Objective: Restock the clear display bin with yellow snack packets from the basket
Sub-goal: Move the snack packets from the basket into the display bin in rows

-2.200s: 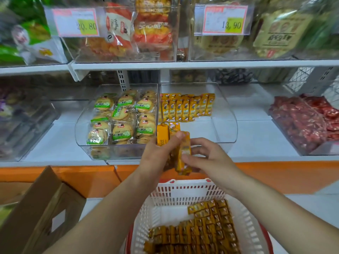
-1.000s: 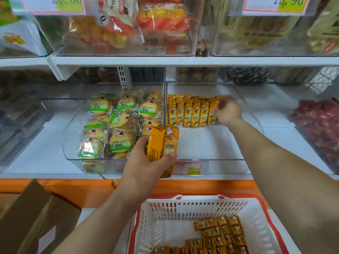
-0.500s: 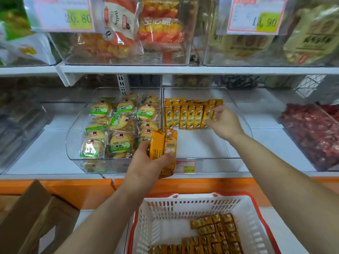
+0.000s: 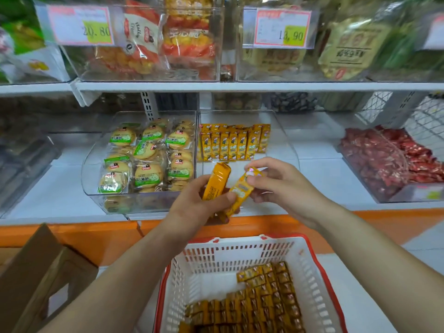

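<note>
My left hand (image 4: 194, 207) grips a small bunch of yellow snack packets (image 4: 215, 186) in front of the clear display bin (image 4: 287, 150). My right hand (image 4: 278, 186) pinches the top end of one packet (image 4: 242, 188) from that bunch. A row of yellow packets (image 4: 234, 143) stands upright at the back of the bin, with bare bin floor in front of it. Below, the white basket with a red rim (image 4: 216, 263) holds several more yellow packets (image 4: 259, 299), mostly on its right side.
A second clear bin (image 4: 96, 164) on the left holds green-labelled round cakes. Red packets (image 4: 389, 159) fill a bin on the right. An upper shelf (image 4: 240, 86) carries more bins with price tags. A cardboard box (image 4: 40, 272) stands at lower left.
My right hand has left the row at the back of the bin and come back to my left hand, where it now pinches one packet from the bunch.
</note>
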Available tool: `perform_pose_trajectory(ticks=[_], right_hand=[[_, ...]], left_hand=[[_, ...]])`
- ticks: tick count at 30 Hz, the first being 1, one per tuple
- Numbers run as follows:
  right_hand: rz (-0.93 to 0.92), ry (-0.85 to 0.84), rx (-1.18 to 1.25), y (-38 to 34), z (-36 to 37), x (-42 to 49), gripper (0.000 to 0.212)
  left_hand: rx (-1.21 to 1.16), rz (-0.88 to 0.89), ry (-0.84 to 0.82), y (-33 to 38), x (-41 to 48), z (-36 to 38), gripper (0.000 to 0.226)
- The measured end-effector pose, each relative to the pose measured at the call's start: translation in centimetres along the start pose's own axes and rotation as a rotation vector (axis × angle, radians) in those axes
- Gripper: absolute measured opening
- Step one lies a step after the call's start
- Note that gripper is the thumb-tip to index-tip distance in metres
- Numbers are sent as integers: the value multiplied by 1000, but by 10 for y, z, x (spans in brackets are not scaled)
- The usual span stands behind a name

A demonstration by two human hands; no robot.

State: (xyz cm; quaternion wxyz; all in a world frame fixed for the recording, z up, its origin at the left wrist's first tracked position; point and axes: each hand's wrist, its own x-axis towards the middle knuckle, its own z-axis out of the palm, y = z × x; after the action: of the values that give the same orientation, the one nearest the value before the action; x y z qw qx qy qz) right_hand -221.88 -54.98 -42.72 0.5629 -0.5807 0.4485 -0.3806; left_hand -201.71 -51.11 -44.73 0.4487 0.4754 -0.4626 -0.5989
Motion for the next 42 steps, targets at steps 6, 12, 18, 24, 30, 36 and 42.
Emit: perform_pose_trajectory(ticks=[6, 12, 18, 24, 30, 36, 42], right_hand=[[49, -26, -70, 10, 2, -15, 19], [6, -49, -198, 17, 21, -15, 26], [12, -50, 7, 12, -2, -5, 47], [30, 34, 212, 13, -13, -1, 49], [52, 33, 223, 17, -12, -1, 48], [27, 9, 225, 18, -13, -3, 51], [-13, 16, 217, 19, -14, -2, 46]], left_hand=[[-58, 72, 178, 1, 6, -5, 20], [2, 79, 173, -1, 9, 9, 20], [-123, -33, 108, 4, 13, 6, 12], [-96, -10, 39, 3, 9, 8, 18], [-16, 63, 75, 3, 6, 14, 42], [103, 102, 130, 3, 4, 15, 48], [102, 121, 178, 3, 1, 13, 39]])
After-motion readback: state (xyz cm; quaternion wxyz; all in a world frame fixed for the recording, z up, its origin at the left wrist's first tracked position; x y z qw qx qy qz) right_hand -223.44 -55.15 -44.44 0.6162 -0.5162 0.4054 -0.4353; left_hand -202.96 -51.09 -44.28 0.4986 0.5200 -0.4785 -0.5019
